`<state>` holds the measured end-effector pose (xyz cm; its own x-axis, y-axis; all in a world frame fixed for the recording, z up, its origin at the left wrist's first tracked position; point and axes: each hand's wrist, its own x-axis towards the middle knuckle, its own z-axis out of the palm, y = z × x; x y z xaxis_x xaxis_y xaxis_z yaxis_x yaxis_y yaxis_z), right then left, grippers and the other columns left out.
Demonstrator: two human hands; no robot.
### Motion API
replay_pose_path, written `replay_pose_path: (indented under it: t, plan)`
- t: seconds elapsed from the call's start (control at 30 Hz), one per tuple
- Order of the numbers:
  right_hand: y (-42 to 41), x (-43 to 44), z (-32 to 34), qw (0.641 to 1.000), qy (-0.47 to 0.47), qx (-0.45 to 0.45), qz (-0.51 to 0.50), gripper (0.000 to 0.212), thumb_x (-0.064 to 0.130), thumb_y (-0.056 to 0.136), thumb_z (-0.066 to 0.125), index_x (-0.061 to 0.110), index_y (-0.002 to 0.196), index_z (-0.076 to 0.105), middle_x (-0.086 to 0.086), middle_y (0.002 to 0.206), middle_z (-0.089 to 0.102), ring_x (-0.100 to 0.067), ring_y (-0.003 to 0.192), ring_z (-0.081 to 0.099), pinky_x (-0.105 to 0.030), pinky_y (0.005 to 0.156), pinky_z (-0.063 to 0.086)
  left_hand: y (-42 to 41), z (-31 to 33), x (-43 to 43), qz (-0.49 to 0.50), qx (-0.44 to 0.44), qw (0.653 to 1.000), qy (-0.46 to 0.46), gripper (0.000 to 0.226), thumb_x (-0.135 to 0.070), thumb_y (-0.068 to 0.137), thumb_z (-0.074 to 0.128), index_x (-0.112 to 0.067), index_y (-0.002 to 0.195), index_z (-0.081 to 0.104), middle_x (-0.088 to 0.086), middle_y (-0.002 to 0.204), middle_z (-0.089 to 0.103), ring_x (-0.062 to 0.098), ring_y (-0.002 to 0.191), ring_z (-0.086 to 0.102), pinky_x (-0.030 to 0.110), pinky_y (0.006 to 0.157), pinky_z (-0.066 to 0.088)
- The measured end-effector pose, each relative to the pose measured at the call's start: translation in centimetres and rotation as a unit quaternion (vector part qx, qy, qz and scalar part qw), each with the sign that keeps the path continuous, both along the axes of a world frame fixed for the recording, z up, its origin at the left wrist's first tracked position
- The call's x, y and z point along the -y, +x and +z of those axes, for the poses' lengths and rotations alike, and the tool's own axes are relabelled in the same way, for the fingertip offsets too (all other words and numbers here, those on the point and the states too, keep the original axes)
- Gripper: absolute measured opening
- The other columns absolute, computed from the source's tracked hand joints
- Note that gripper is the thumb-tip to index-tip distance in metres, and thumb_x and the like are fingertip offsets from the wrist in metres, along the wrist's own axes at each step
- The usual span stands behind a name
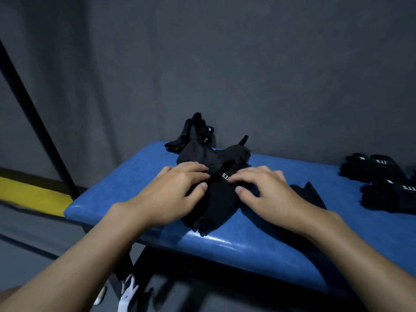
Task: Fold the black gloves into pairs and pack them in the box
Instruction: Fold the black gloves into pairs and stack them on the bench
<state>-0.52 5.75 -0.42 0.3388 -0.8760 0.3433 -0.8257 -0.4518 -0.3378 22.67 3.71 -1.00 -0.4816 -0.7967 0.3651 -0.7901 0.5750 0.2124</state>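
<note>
A black glove [216, 201] with white "5.11" lettering lies on the blue padded bench [247, 244], its cuff toward me. My left hand [177, 190] rests on its left side with fingers bent onto the fabric. My right hand [265, 190] lies on its right side, fingertips at the lettering and thumb pressing the cloth. Behind them is a loose heap of black gloves [202, 149], some fingers sticking up against the wall. Two folded black glove bundles [387, 183] sit at the bench's right end. No box is in view.
A dark grey wall stands right behind the bench. A black slanted pole [33, 104] runs down at the left, with a yellow floor stripe [29, 194] beyond it. Below the bench's near edge are dark legs and a white object [128, 293] on the floor.
</note>
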Motion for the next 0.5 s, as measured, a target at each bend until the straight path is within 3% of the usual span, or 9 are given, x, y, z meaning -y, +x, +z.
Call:
replay_pose_path:
  t: [0.1, 0.2, 0.27, 0.4, 0.5]
  plan:
    - [-0.1, 0.0, -0.1, 1.0, 0.008, 0.012, 0.006, 0.025, 0.031, 0.098, 0.052, 0.035, 0.118, 0.066, 0.031, 0.114, 0.049, 0.01, 0.116, 0.038, -0.027, 0.104, 0.018, 0.2, -0.1, 0.7, 0.016, 0.031, 0.998, 0.047, 0.062, -0.055, 0.094, 0.025, -0.025, 0.141, 0.052, -0.014, 0.155, 0.037, 0.004, 0.148, 0.02, 0.042, 0.118, 0.025]
    - [-0.4, -0.3, 0.0, 0.999, 0.015, 0.033, 0.009, 0.023, 0.028, 0.099, 0.051, 0.03, 0.112, 0.07, 0.028, 0.106, 0.05, 0.027, 0.097, 0.033, -0.026, 0.098, 0.026, 0.3, -0.4, 1.2, 0.038, 0.083, 0.993, 0.078, 0.067, -0.059, 0.095, 0.017, -0.027, 0.147, 0.045, -0.013, 0.16, 0.028, 0.005, 0.15, 0.014, 0.038, 0.119, 0.018]
    - [-0.9, -0.6, 0.0, 0.998, 0.012, 0.057, 0.012, 0.02, 0.027, 0.098, 0.053, 0.03, 0.102, 0.072, 0.026, 0.101, 0.054, 0.022, 0.088, 0.044, -0.028, 0.093, 0.033, 0.3, -0.5, 1.4, 0.043, 0.074, 0.993, 0.083, 0.065, -0.059, 0.096, 0.016, -0.028, 0.146, 0.045, -0.012, 0.159, 0.03, 0.006, 0.15, 0.016, 0.038, 0.119, 0.017]
    - [-1.8, -0.8, 0.0, 0.998, -0.008, 0.069, -0.006, 0.012, 0.029, 0.094, 0.058, 0.034, 0.086, 0.065, 0.021, 0.095, 0.059, 0.007, 0.096, 0.05, -0.032, 0.1, 0.031, 0.2, -0.1, 1.4, 0.033, 0.014, 0.999, 0.029, 0.053, -0.054, 0.096, 0.033, -0.029, 0.136, 0.055, -0.012, 0.147, 0.044, 0.008, 0.141, 0.03, 0.039, 0.116, 0.027]
    - [-1.6, -0.8, 0.2, 0.996, -0.004, 0.084, -0.016, 0.01, 0.03, 0.091, 0.063, 0.032, 0.092, 0.054, 0.02, 0.1, 0.057, 0.021, 0.095, 0.041, -0.028, 0.096, 0.029, 0.1, 0.2, 1.1, 0.033, -0.005, 0.999, 0.007, 0.047, -0.057, 0.092, 0.051, -0.029, 0.127, 0.062, -0.014, 0.134, 0.046, 0.007, 0.131, 0.036, 0.036, 0.111, 0.03]
